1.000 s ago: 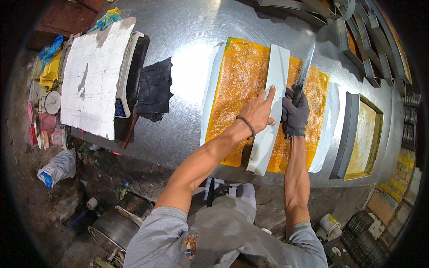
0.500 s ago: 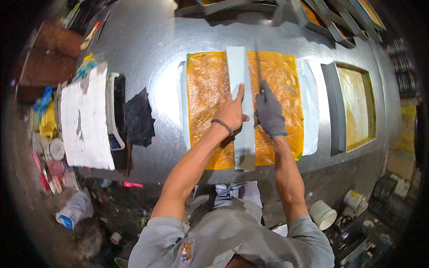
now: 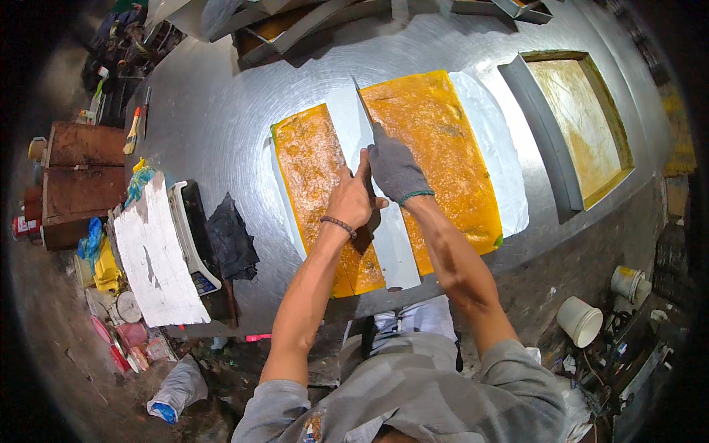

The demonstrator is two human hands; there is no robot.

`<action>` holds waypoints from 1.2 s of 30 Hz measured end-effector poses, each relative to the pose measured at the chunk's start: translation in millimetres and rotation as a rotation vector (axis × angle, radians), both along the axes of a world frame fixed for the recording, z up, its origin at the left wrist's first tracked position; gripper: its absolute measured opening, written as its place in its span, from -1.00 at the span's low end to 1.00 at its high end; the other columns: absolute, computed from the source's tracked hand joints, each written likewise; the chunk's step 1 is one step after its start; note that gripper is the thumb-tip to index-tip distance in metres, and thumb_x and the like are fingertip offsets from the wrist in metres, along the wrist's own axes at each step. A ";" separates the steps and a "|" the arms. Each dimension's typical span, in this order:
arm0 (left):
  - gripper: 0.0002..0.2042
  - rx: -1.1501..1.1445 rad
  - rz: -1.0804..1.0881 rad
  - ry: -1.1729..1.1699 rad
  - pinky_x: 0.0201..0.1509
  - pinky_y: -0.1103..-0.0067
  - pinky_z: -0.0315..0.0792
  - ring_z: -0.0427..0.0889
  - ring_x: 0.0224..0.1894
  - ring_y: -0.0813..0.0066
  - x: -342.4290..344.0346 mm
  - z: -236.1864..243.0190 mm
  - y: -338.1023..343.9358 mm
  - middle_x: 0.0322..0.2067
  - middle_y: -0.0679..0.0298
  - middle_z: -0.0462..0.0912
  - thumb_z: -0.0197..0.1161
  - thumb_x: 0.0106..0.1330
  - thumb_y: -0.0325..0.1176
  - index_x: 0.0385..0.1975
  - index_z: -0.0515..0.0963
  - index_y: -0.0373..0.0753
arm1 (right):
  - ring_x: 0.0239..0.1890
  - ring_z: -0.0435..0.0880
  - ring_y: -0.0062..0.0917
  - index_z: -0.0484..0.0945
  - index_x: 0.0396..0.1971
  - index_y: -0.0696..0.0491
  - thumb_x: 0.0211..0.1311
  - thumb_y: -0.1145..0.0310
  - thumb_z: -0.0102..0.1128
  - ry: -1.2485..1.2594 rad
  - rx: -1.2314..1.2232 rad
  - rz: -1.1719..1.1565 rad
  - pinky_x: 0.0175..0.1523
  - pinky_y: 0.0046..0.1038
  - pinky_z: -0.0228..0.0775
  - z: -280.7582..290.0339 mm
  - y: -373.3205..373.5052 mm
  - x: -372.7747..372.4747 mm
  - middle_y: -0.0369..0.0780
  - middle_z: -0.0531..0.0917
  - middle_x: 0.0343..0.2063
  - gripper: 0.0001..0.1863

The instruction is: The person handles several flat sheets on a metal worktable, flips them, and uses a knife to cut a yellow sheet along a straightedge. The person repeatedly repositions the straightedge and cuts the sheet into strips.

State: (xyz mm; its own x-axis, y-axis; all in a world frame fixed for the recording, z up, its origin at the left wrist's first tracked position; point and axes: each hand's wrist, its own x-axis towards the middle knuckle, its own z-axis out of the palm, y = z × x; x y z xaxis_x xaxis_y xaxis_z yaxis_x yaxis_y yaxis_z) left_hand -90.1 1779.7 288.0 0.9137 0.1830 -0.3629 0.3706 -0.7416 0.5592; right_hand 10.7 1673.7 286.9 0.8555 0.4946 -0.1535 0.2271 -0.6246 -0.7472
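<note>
A sticky-looking orange slab (image 3: 450,140) lies on a white sheet (image 3: 498,129) on the metal table. Across it runs a pale, flat straight strip (image 3: 399,251), pointing away from me. My left hand (image 3: 349,198), bare with a dark bracelet, presses on the strip's left part, its index finger and thumb spread. In a grey knitted glove, my right hand (image 3: 396,167) is closed round a knife (image 3: 361,97). The thin blade points away from me along the strip's right edge. The glove hides the knife's handle. Faint lines mark the slab's near left part.
To the right stands a shallow rectangular metal frame (image 3: 572,133) with a yellowish inside. More metal frames (image 3: 295,33) are at the far edge. On the left are a scale (image 3: 193,240), a white board (image 3: 159,251), a black cloth (image 3: 233,236) and a brush (image 3: 133,131).
The view has turned, so the table and slab appear tilted. My right hand has brought the knife leftward, from over the slab to the strip's right edge. My left hand stays on the strip.
</note>
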 end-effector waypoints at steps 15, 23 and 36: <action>0.18 -0.025 -0.019 -0.032 0.10 0.06 0.54 0.57 -0.01 -0.49 -3.1 -6.8 6.8 0.07 -0.46 0.35 0.66 -0.07 -0.29 0.57 -0.03 -0.06 | -0.26 0.73 0.07 0.26 0.36 0.17 0.50 0.28 -0.09 0.202 -0.092 -0.002 -0.18 -0.01 0.57 25.0 -9.2 -11.2 0.25 0.66 -0.18 -0.48; 0.17 0.009 -0.028 -0.078 0.06 0.06 0.53 0.57 0.00 -0.45 -1.6 -9.7 5.2 0.01 -0.38 0.39 0.65 -0.06 -0.29 0.57 -0.02 -0.06 | -0.10 0.70 0.10 0.33 0.23 0.22 0.43 0.32 -0.01 0.209 -0.109 0.022 -0.06 0.01 0.56 31.5 -5.0 2.1 0.24 0.66 -0.15 -0.55; 0.17 0.069 -0.074 -0.097 0.08 0.08 0.52 0.57 -0.02 -0.47 -2.1 -10.5 8.1 0.01 -0.44 0.39 0.67 -0.05 -0.26 0.57 -0.02 -0.08 | -0.12 0.68 0.15 0.35 0.24 0.17 0.50 0.29 -0.11 0.158 -0.076 0.040 0.01 0.04 0.51 11.1 -24.5 -24.5 0.23 0.67 -0.19 -0.58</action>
